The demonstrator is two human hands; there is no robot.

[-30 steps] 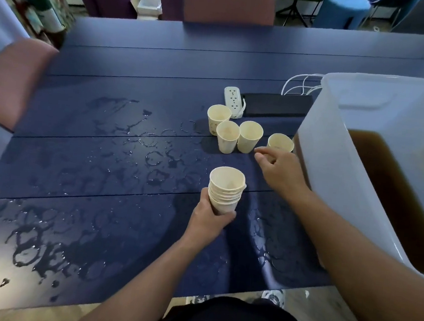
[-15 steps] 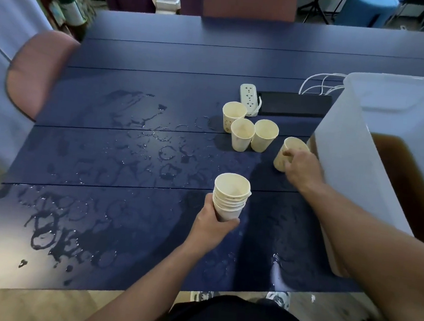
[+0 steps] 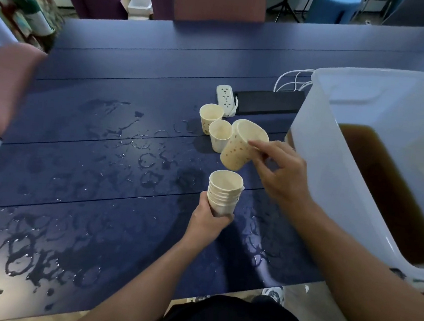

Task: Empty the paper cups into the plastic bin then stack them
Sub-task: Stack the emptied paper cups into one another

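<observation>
My left hand [image 3: 207,219] grips a stack of several nested cream paper cups [image 3: 224,194], held upright just above the wet blue table [image 3: 115,78]. My right hand [image 3: 281,172] holds a single dotted paper cup [image 3: 239,147] by its rim, tilted with its mouth facing away, slightly above and behind the stack. Two more cups stand upright behind it, one [image 3: 210,117] at the back and one [image 3: 218,138] partly covered by the held cup. The translucent plastic bin [image 3: 317,155] at the right holds brown liquid [image 3: 384,187].
A white power strip [image 3: 226,98], a black flat device [image 3: 268,102] and white cables [image 3: 291,80] lie behind the cups. Puddles and ring marks cover the table's middle and near left. Pink chairs stand at the left [image 3: 3,83] and the far side [image 3: 218,0].
My right hand took the cup beside the bin, lifted it and carried it left, tilted, to just above the stack. My left hand kept the stack almost still.
</observation>
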